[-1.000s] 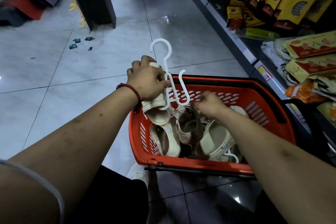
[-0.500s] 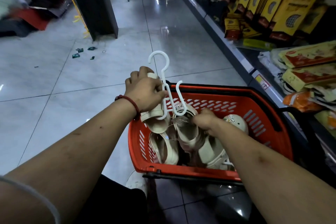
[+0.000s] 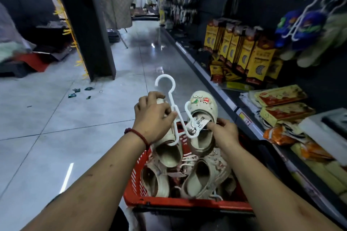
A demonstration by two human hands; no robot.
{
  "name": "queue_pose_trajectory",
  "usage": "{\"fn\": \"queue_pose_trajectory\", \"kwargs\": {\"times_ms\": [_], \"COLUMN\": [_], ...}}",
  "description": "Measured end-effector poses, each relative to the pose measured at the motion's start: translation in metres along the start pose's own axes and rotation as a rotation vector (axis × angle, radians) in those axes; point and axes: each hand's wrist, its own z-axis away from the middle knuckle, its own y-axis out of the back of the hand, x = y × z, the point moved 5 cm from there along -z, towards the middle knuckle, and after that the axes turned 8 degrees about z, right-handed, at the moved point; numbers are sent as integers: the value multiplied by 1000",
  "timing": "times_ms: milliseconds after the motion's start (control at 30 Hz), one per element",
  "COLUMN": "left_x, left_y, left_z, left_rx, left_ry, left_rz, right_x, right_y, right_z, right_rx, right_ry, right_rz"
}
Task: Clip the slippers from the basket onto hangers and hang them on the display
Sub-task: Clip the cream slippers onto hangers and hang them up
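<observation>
My left hand (image 3: 153,118) grips a white plastic hanger (image 3: 171,99) together with a cream slipper (image 3: 168,153) that hangs on its left arm. My right hand (image 3: 224,132) holds a second cream slipper (image 3: 203,116) with small charms on its toe and a paper tag; it sits against the hanger's right hook. Both are held above the red basket (image 3: 187,203), in which several more cream slippers (image 3: 203,180) lie.
Store shelves (image 3: 249,120) run along the right with yellow boxed goods (image 3: 244,50) and flat packets (image 3: 281,95). Blue and green slippers on white hangers (image 3: 304,26) hang on the display at upper right. A dark pillar (image 3: 88,24) stands at left on the tiled floor.
My right hand lifted a charm-topped slipper out of the basket and brought it up to the hanger's right hook. The view tilted up, showing the display and the aisle.
</observation>
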Motion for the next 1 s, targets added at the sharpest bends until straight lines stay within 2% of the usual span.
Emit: {"fn": "queue_pose_trajectory", "kwargs": {"times_ms": [133, 533, 667, 867, 933, 1000], "left_x": [24, 47, 46, 45, 44, 38], "left_y": [-11, -24, -24, -24, -23, -23], "left_z": [3, -2, -6, -10, -9, -8], "left_rx": [2, -46, -38, -181, -203, -203], "left_ry": [-52, -72, -52, 9, 20, 19], "left_rz": [-32, 183, 321, 679, 683, 591], "right_x": [-13, -8, -12, -16, -18, -19], "right_y": [26, 67, 73, 77, 78, 78], "right_z": [14, 10, 9, 7, 7, 6], "right_rx": [78, 152, 153, 217, 230, 229], "right_ry": [25, 102, 149, 175, 189, 195], "right_rz": [-110, -71, -107, -116, -123, -131]}}
